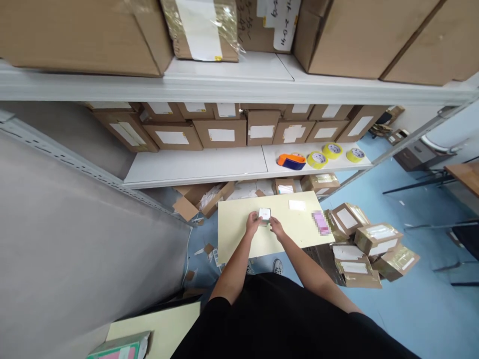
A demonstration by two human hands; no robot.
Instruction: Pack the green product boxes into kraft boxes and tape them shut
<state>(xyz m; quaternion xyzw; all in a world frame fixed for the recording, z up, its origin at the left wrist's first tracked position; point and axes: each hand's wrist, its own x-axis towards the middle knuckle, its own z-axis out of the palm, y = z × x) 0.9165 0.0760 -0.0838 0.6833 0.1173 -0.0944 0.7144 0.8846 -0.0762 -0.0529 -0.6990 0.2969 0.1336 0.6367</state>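
Observation:
A small box (264,214) with a white top stands over the pale yellow table (235,229) in front of me. My left hand (253,223) is closed on its left side, with the thumb at the near edge. On the opposite side, my right hand (276,227) has its fingers bent against the box's right edge. Small print on the top is too tiny to read. Farther back on the table lies a white card or paper (297,205). A blurred pink and purple item (321,222) lies by the table's right edge.
Shelving (194,167) behind the table bears labelled cartons, yellow tape rolls (317,159) and an orange-and-blue tape dispenser (291,161). An opened carton (205,199) lies beyond the table's left. Several taped cartons (377,238) are heaped on the floor to the right. A wall (75,224) borders the left.

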